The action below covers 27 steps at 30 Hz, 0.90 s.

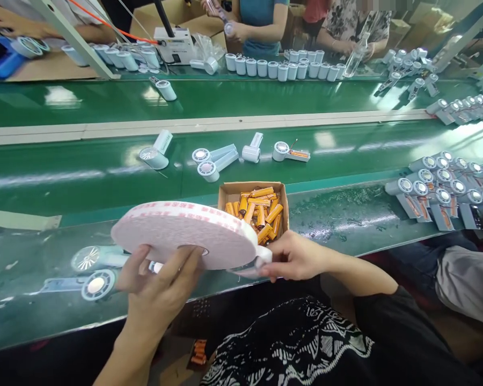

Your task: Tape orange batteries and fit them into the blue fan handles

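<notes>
A large flat roll of white tape (185, 233), its rim printed in red, is held tilted above the near edge of the bench. My left hand (161, 273) grips it from below, with fingers at the core. A small white piece shows between those fingers; its kind is unclear. At the roll's right edge, my right hand (287, 257) pinches the loose tape end (262, 256). Behind the roll stands a cardboard box (285, 201) of orange battery cells (261, 212). Two light-blue handheld fan parts (99, 284) lie left of my left hand, partly hidden by it.
Several fan housings (207, 170) lie on the green conveyor belt (84, 187). More fans with exposed cells (443, 195) crowd the right side. A beige rail (233, 122) divides the belts. Other people work across the line, beside rows of white housings (282, 69); another person sits at right.
</notes>
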Motion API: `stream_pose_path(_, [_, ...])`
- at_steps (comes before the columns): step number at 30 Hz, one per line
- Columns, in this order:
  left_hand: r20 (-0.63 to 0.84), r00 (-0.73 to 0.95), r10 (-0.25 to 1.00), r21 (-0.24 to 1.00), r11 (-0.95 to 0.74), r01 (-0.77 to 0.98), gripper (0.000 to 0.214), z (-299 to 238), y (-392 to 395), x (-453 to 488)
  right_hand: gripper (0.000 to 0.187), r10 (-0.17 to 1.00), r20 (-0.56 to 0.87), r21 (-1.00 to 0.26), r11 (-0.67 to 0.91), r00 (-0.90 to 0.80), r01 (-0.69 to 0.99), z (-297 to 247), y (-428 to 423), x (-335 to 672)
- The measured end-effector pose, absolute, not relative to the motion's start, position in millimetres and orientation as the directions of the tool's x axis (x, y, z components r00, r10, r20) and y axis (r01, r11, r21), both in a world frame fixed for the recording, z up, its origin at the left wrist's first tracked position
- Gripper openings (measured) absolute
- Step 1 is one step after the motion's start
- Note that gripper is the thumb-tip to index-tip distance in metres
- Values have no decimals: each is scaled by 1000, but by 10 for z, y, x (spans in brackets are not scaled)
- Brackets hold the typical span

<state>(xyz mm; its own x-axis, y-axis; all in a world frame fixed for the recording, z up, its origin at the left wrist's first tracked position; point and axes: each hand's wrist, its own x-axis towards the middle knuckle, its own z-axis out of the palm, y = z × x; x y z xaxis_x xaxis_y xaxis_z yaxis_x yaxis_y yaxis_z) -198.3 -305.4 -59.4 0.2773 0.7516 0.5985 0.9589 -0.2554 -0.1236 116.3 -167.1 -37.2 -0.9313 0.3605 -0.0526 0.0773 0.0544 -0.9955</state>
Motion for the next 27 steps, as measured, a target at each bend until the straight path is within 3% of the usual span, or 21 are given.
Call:
stream_pose_path(2, [647,173,743,-35,-198,980,84,-559,-3030,-1979,30,140,-47,-975,210,-989,76,-442,-1781,1095])
stream_pose_path(4, [658,-56,751,191,-94,977,85,-519,-2993,-1970,27,-113,-96,-933,356,-989,50,-539,-1870,1079])
stream_pose_path(5, [637,-146,757,281,-52,958,84,-509,-2983,-1962,24,-165,-128,-901,432,-978,45,-571,-1868,1091])
stream_pose_path(6, [613,-197,765,334,-25,942,82,-510,-2980,-1949,22,-124,-149,-850,523,-981,63,-583,-1821,1112])
stream_pose_path(8, [594,-211,776,345,-9,939,79,-546,-2997,-1905,17,155,-122,-678,708,-980,197,-546,-1598,1144])
stream_pose_path(9, [601,-197,774,329,-15,944,79,-576,-3009,-1872,16,331,-74,-551,773,-941,315,-509,-1441,1141])
stream_pose_path(10, [606,-177,776,317,-31,948,80,-609,-3019,-1834,14,436,-51,-407,813,-899,417,-471,-1275,1120])
stream_pose_path(12, [592,-128,796,304,-74,950,81,-671,-3022,-1747,15,499,-98,-174,843,-861,509,-413,-968,1037])
stream_pose_path(14, [565,-68,822,279,-113,954,81,-708,-3000,-1667,14,451,-219,-90,874,-865,478,-389,-751,953])
stream_pose_path(16, [558,-15,830,244,-146,959,82,-720,-2964,-1610,10,401,-274,-165,876,-874,453,-377,-627,942])
stream_pose_path(18, [572,16,820,217,-170,961,81,-723,-2932,-1579,6,447,-176,-402,781,-877,479,-363,-575,1024])
stream_pose_path(20, [572,28,820,205,-175,963,82,-731,-2909,-1565,30,597,4,-727,553,-802,408,-350,-588,1155])
stream_pose_path(22, [563,34,826,190,-170,967,84,-749,-2893,-1555,60,730,104,-939,297,-675,176,-344,-672,1263])
stream_pose_path(24, [558,49,828,165,-169,972,87,-766,-2881,-1538,75,773,95,-993,118,-628,-5,-332,-817,1309])
stream_pose_path(27, [541,106,834,116,-198,973,88,-764,-2871,-1502,65,766,35,-999,52,-642,7,-247,-1064,1290])
